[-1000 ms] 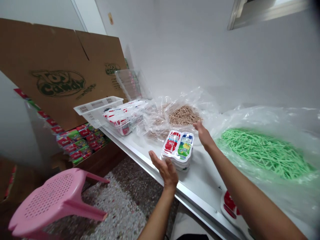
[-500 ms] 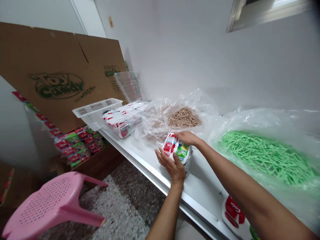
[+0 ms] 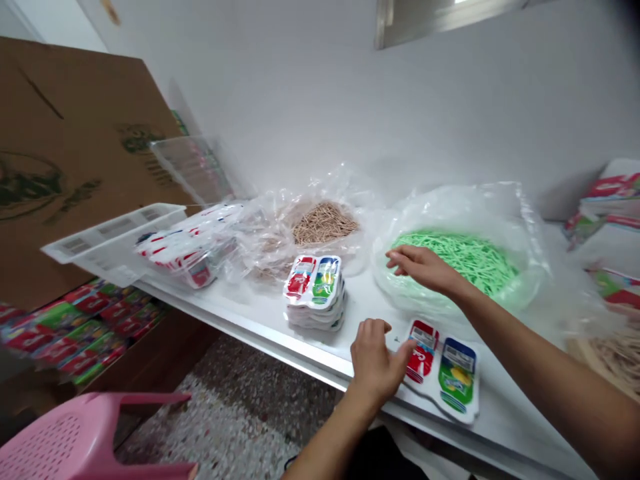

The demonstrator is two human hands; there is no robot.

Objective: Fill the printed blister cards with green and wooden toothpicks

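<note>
My left hand (image 3: pixel 377 360) is at the table's front edge, its thumb apart from the loosely bent fingers, holding nothing. Its thumb reaches the left side of a two-part candy pack (image 3: pixel 443 373), red on one half and green on the other; whether they touch I cannot tell. My right hand (image 3: pixel 423 268) is in the air with empty fingers, in front of a clear bag of green sticks (image 3: pixel 460 257). To the left of both hands stands a stack of similar packs (image 3: pixel 315 293), its top one face up.
A clear bag of brown sticks (image 3: pixel 325 223) lies behind the stack. Further left are wrapped packs (image 3: pixel 187 243), a white plastic basket (image 3: pixel 115 233) and a large cardboard box (image 3: pixel 85 120). A pink stool (image 3: pixel 75 433) stands on the floor. More packs (image 3: pixel 617 200) are at the right.
Both hands have let go of the stack and moved right, leaving it standing on the table. The view has turned right, bringing the front pack fully into sight.
</note>
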